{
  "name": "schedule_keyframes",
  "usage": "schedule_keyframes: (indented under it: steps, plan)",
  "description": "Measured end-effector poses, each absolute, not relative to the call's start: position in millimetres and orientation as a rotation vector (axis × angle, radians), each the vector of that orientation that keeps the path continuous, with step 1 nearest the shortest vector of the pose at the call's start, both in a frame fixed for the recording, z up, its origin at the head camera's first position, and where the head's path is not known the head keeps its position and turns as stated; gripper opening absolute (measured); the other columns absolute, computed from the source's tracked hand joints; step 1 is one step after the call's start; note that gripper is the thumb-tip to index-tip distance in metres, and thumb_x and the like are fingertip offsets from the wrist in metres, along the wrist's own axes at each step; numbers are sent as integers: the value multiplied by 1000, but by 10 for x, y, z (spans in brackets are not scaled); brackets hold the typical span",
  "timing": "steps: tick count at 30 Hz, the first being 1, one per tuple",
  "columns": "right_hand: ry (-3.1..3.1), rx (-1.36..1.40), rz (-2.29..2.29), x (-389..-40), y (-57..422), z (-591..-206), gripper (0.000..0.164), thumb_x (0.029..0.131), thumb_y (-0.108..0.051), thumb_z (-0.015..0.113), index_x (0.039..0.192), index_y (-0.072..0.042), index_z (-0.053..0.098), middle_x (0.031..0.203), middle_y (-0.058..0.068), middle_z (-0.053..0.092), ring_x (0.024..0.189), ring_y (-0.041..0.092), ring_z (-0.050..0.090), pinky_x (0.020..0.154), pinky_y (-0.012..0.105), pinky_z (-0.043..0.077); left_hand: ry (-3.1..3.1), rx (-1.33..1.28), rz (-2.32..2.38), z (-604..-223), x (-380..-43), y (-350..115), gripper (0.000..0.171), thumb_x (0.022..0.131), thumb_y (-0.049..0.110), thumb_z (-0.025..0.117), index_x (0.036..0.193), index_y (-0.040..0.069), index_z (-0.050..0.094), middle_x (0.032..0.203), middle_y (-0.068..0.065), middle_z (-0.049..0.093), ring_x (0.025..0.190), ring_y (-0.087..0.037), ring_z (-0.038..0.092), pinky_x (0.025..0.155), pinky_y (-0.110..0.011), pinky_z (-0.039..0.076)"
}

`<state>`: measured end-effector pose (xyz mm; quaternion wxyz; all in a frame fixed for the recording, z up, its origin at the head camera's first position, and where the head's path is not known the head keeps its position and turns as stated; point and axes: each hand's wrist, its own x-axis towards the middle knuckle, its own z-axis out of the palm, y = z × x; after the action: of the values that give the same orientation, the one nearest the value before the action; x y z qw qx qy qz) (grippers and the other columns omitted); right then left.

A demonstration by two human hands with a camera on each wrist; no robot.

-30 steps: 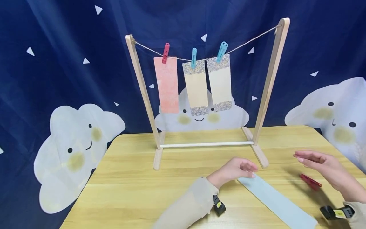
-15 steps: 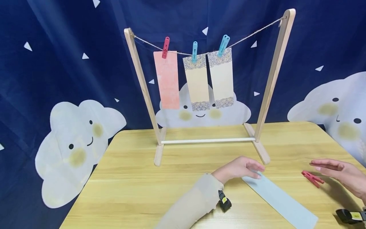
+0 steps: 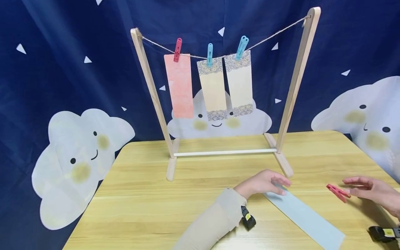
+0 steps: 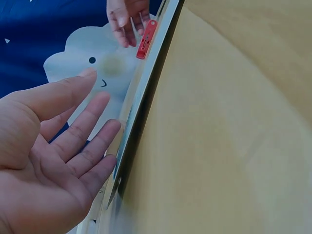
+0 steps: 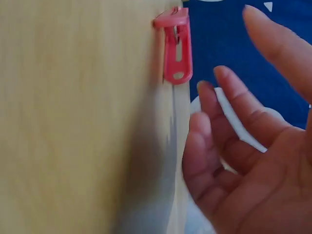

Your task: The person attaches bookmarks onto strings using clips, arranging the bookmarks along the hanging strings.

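Observation:
A pale blue paper strip lies on the table, its far end partly hidden by my left hand. Loose and pinching nothing, the left fingers rest at the strip's edge in the left wrist view. A red clothespin lies to the right of the strip. Just beyond it is my right hand, thumb and fingers apart around nothing. The right wrist view has the same clothespin ahead of the fingertips, with a gap between them.
Behind stands a wooden frame with a string. A pink card hangs from a red clothespin; two patterned cards, one cream and one whiter, hang from blue clothespins. A dark blue cloud-print curtain is at the back.
My right hand moved right and slightly down, to the right side of the red clothespin, which now shows fully. The left hand stays at the strip's far end, while the head view shifts slightly.

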<state>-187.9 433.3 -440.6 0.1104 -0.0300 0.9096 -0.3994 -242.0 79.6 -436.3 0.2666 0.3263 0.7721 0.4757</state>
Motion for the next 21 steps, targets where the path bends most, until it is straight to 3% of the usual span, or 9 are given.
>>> schedule_keyframes:
  steps: [2, 5, 7, 11, 14, 21]
  plan:
    - [2669, -96, -1081, -1880, 4330, -4389, 41, 92, -20, 61, 116, 10, 51, 101, -11, 60, 80, -11, 50, 65, 20, 46, 2090, 891, 1275, -4364, -2420, 808, 39, 82, 3, 71, 119, 11, 64, 115, 9, 66, 103, 4, 56, 96, -14, 36]
    - [2629, -94, -1006, -1881, 4321, -4377, 49, 92, -24, 60, 119, 14, 45, 108, 10, 58, 81, -4, 51, 65, 24, 47, 2114, 896, 1272, -4374, -2419, 830, 38, 81, 4, 71, 118, 11, 64, 114, 10, 66, 101, 5, 57, 95, -13, 37]
    - [2604, -75, -971, -1876, 4312, -4370, 53, 92, -27, 60, 121, 15, 43, 111, 16, 56, 83, 3, 52, 65, 26, 47, 2120, 896, 1286, -4383, -2418, 848, 38, 81, 4, 72, 118, 12, 65, 113, 10, 67, 101, 5, 57, 94, -13, 37]
    - [2574, -94, -961, -1873, 4293, -4374, 57, 92, -29, 61, 122, 15, 42, 106, 12, 58, 82, 9, 53, 66, 26, 47, 2105, 910, 1309, -4403, -2426, 882, 39, 81, 2, 71, 119, 12, 64, 114, 10, 66, 101, 5, 57, 94, -13, 38]
    - [2561, -147, -998, -1865, 4275, -4392, 53, 90, -25, 63, 119, 15, 43, 99, 6, 58, 75, 6, 49, 63, 24, 45, 2092, 956, 1274, -4416, -2430, 904, 40, 82, 2, 71, 120, 12, 63, 116, 9, 66, 102, 6, 57, 95, -13, 37]
    - [2561, -204, -1043, -1839, 4242, -4398, 40, 87, -18, 67, 106, 11, 46, 82, 2, 44, 66, 6, 36, 56, 25, 34, 2206, 1072, 1021, -4419, -2406, 939, 43, 77, 4, 76, 118, 16, 65, 115, 13, 65, 100, 10, 55, 94, -8, 35]
